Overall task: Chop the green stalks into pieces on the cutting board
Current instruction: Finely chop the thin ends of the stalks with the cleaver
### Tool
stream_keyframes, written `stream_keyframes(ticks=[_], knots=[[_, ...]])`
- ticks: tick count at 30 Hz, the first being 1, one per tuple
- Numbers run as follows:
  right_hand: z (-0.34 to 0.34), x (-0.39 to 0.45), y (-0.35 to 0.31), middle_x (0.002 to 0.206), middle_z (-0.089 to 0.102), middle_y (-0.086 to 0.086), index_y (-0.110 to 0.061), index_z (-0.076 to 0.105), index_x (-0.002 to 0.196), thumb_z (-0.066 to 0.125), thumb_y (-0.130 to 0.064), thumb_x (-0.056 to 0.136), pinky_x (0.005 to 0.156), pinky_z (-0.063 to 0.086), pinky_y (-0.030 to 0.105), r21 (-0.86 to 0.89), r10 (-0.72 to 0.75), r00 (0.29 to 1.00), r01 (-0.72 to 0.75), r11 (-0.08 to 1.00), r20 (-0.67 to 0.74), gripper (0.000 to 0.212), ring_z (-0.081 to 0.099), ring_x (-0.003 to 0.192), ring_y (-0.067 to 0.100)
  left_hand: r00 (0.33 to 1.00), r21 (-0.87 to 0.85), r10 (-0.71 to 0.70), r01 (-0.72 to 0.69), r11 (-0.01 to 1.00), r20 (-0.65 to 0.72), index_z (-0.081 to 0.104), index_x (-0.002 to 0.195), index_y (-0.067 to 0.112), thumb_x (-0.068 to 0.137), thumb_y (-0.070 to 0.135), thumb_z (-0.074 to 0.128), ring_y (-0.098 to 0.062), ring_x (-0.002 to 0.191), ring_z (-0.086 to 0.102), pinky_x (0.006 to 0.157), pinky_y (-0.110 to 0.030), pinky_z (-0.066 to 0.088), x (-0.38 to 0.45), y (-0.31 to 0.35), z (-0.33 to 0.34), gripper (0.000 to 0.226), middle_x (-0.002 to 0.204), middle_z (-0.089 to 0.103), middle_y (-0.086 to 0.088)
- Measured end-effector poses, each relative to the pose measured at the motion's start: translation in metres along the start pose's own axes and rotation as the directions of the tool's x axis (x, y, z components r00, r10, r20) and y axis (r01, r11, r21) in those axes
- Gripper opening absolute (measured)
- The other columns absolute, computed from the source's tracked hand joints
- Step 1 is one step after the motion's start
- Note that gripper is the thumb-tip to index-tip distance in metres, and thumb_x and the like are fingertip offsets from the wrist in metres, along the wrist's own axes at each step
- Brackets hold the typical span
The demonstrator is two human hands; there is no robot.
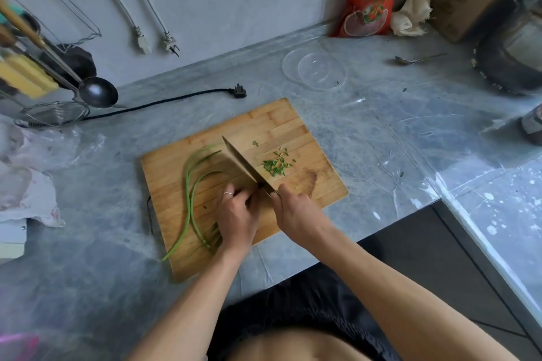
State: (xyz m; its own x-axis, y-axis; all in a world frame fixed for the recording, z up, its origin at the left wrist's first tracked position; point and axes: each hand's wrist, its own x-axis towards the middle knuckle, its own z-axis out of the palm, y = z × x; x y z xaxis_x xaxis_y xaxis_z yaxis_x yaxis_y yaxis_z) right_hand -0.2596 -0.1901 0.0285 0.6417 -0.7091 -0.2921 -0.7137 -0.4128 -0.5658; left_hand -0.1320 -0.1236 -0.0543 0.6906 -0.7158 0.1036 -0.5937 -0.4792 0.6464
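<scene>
Green stalks (189,184) lie in long curves on the left half of the wooden cutting board (293,126) in the middle of the frame, and the cut bits (275,167) sit in a small pile to the right of the blade. Your right hand (296,208) has its fingers wrapped tight round the handle of the knife (240,163). Your left hand (234,214) is curled right beside the blade – it seems to press the stalk ends down, but what it holds is hidden. Keep those fingertips tucked back, slide the stalks along a little each time, and chop straight down so the pieces match. Up and to the right, a clear bowl (315,69) sits on the grey counter (381,126) – it looks almost bare inside. A red bag (369,0) stands at the top, closed.
</scene>
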Motion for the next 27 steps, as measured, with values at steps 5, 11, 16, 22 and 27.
stream_keyframes(ticks=[5,11,16,22,27], knots=[[-0.006,0.020,-0.007,0.068,0.052,0.006,-0.015,0.040,0.088,0.025,-0.042,0.105,0.047,0.034,0.035,0.120,0.069,0.998,-0.070,0.990,0.010,0.035,0.049,0.055,0.023,1.000,-0.028,-0.016,0.015,0.999,-0.019,0.079,0.093,0.023,0.085,0.013,0.069,-0.026,0.076,0.057,0.066,-0.040,0.049,0.001,0.000,0.002,0.015,0.086,0.060,0.000],[-0.020,0.031,-0.001,0.073,0.053,0.005,-0.012,0.045,0.090,0.024,-0.045,0.104,0.054,0.036,0.034,0.066,0.081,0.996,-0.083,0.994,0.029,0.041,0.050,0.061,0.023,0.998,0.055,0.055,-0.054,0.997,-0.016,0.078,0.097,0.022,0.088,0.016,0.069,-0.026,0.073,0.057,0.067,-0.043,0.050,0.002,-0.002,0.000,0.014,0.085,0.059,0.000],[-0.028,0.023,0.004,0.068,0.051,0.006,-0.010,0.045,0.082,0.031,-0.038,0.104,0.055,0.032,0.034,0.096,0.039,0.999,-0.036,0.995,-0.036,0.037,0.044,0.058,0.023,0.978,0.205,0.209,-0.210,0.956,0.026,0.076,0.105,0.022,0.089,0.014,0.066,-0.028,0.076,0.057,0.066,-0.041,0.049,-0.002,-0.006,-0.004,0.020,0.087,0.059,-0.004],[-0.028,-0.005,0.007,0.065,0.054,0.010,-0.011,0.046,0.080,0.034,-0.040,0.104,0.054,0.040,0.043,0.076,0.013,1.000,-0.012,0.997,-0.022,0.039,0.049,0.055,0.028,0.995,0.050,0.095,-0.094,0.994,-0.025,0.078,0.100,0.017,0.087,0.012,0.071,-0.026,0.079,0.063,0.068,-0.039,0.053,-0.001,-0.006,-0.004,0.016,0.088,0.069,-0.003],[-0.019,-0.021,0.009,0.062,0.048,0.005,-0.018,0.040,0.076,0.032,-0.043,0.104,0.049,0.033,0.036,0.056,0.027,1.000,-0.028,0.998,0.012,0.038,0.042,0.050,0.023,0.998,0.005,0.050,-0.050,0.999,-0.037,0.078,0.097,0.012,0.087,0.014,0.066,-0.027,0.081,0.063,0.069,-0.039,0.052,-0.002,-0.005,-0.002,0.015,0.088,0.069,-0.007]])
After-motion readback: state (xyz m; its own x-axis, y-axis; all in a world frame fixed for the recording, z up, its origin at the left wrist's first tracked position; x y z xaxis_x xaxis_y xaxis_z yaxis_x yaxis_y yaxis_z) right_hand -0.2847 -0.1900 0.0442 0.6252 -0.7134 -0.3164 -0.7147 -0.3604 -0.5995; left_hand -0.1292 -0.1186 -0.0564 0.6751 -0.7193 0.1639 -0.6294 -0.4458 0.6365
